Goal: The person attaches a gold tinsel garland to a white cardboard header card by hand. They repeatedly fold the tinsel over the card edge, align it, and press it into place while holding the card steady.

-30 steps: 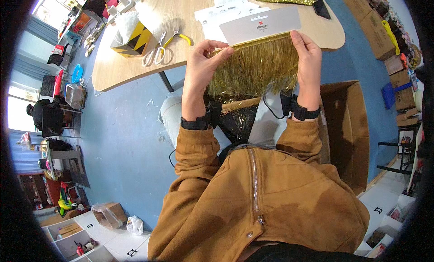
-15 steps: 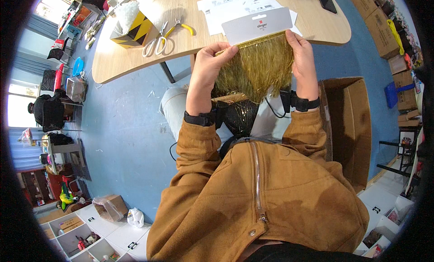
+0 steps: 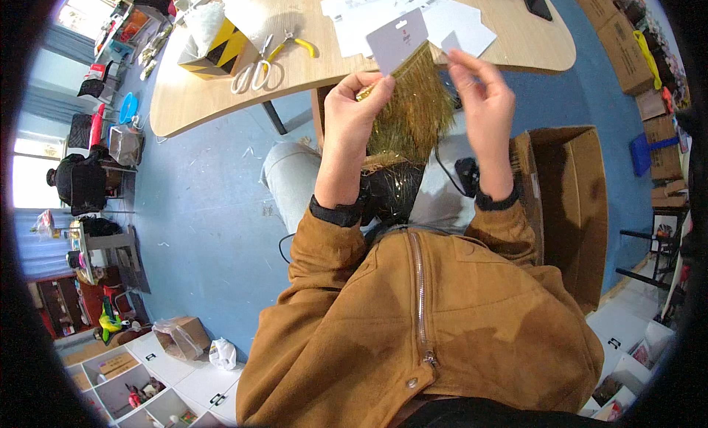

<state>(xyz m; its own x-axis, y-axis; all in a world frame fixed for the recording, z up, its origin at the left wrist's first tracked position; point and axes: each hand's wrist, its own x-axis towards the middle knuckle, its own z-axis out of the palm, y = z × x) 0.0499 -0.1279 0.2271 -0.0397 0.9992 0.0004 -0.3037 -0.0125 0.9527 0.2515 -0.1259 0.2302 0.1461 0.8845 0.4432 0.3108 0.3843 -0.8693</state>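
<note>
Gold fringe (image 3: 417,114) in left hand (image 3: 352,111); right hand (image 3: 484,103) just beside.

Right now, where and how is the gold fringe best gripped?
Probably pinch the gold fringe by the upper-right end of its top band, from the right, where the right hand is: the band slants up that way, the left hand grips its lower end, and strands hang loose.
</note>
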